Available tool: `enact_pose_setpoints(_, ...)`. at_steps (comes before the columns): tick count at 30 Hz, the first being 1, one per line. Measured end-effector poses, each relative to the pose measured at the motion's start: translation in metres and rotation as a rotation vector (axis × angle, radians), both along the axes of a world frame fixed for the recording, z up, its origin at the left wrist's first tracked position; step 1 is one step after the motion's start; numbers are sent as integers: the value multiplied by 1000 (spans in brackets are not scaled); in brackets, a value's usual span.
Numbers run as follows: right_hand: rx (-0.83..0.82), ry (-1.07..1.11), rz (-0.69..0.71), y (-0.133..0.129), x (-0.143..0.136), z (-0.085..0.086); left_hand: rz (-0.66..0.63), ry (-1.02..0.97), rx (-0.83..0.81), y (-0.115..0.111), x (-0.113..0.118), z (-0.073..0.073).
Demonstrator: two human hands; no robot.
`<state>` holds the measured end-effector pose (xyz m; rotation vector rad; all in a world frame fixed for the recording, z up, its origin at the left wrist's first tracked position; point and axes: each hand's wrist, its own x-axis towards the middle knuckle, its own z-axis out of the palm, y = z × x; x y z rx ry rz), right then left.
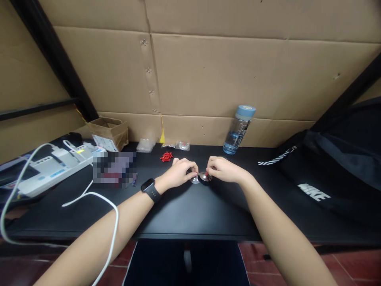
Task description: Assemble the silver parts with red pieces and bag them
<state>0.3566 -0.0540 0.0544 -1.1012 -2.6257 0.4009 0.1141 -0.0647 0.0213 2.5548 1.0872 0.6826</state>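
Note:
Two small shiny metal discs with raised centres, like finger cymbals, are side by side just over or on the black desktop. My left hand [180, 172], with a dark watch on its wrist, is closed in a pinch at the top of the left metal disc [195, 180]. The fingers of my right hand [224, 169] pinch a red bit at the middle of the right metal disc [204, 177]. The discs' near edges are close together; whether they touch I cannot tell. Behind my left hand lies a small heap of red cords [166, 157].
A water bottle [239, 131] stands behind my right hand. Small clear packets [182, 146] lie along the cardboard wall. On the left are a cardboard box [108, 131], a power strip [59, 171] and a white cable [116, 214] crossing my left forearm. A black bag [336, 171] sits right.

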Motion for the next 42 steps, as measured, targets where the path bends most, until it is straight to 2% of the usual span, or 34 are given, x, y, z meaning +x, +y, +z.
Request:
enact_pose_setpoints(11,9,-41,-39,5,0,-5,33,9,16,-3,-1,3)
enact_pose_setpoints(15,0,-54,-60,7,1,-6,95,-33,86,10,-19,14)
enact_pose_setpoints(17,-6,-65,-68,7,1,-6,239,-46,146,23,-41,21)
enact_pose_setpoints(20,-13,-65,-78,8,1,-5,652,-107,218,43,-84,27)
enact_pose_setpoints(22,-20,-61,-87,7,1,-5,898,-153,235,55,-113,25)
enact_pose_setpoints(24,-31,-57,-89,6,0,-4,1029,-168,182,63,-134,20)
enact_pose_setpoints(27,-38,-56,-83,6,0,-3,1091,-163,72,69,-147,10)
enact_pose_setpoints(32,-38,-53,-71,7,2,-4,1168,-127,17,72,-146,3)
enact_pose_setpoints(37,-37,-62,-93,7,1,-2,1211,-130,22,72,-148,2)
enact_pose_setpoints(42,-46,-79,-98,6,2,-1,1246,-223,94,71,-150,8)
